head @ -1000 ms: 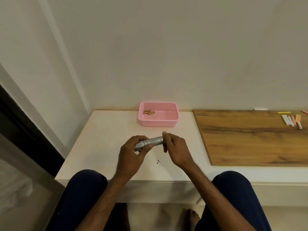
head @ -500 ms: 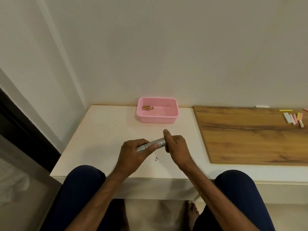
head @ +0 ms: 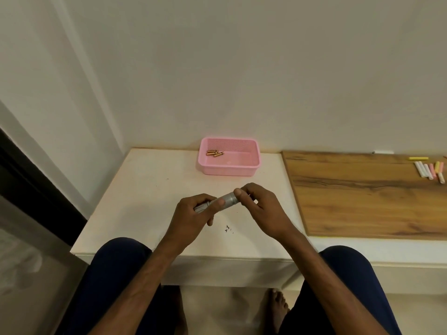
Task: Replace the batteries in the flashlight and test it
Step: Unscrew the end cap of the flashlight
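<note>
Silver cylindrical metal flashlight point(head: 228, 200) sits a bit below ctr of frame, held btwn both hands over the white worktop point(head: 145, 189). It lies nearly level w/ its wider end tipped up toward the right. Can't tell if it touches the surface.

Left hand point(head: 191, 216) wraps the narrower end, fingers curled round the barrel, thumb laid along it toward the middle. Right hand point(head: 261, 209) pinches the wider end, thumb on the near side, fingertips over the top. The end itself is hidden under them, so can't say if a cap is on or off.

Just below the flashlight in frame, a few small dark specks point(head: 227, 228) on the worktop. Above it, at the back by the wall, a pink rectangular plastic basket point(head: 228, 170) w/ perforated sides. In its upper-left corner a few copper-coloured cylindrical batteries point(head: 214, 153) lie together.

Right of frame: a brown wood-grain board point(head: 362, 197) lies flat on the worktop, apart from the hands. At its far right edge is a cluster of white, pink & yellow chalk sticks point(head: 429, 169), one yellow stick lying apart just above them.

Bottom of frame: knees in dark blue trousers point(head: 116, 274) either side, forearms reaching fwd, a bare foot point(head: 278, 308) on the floor below the worktop edge.
</note>
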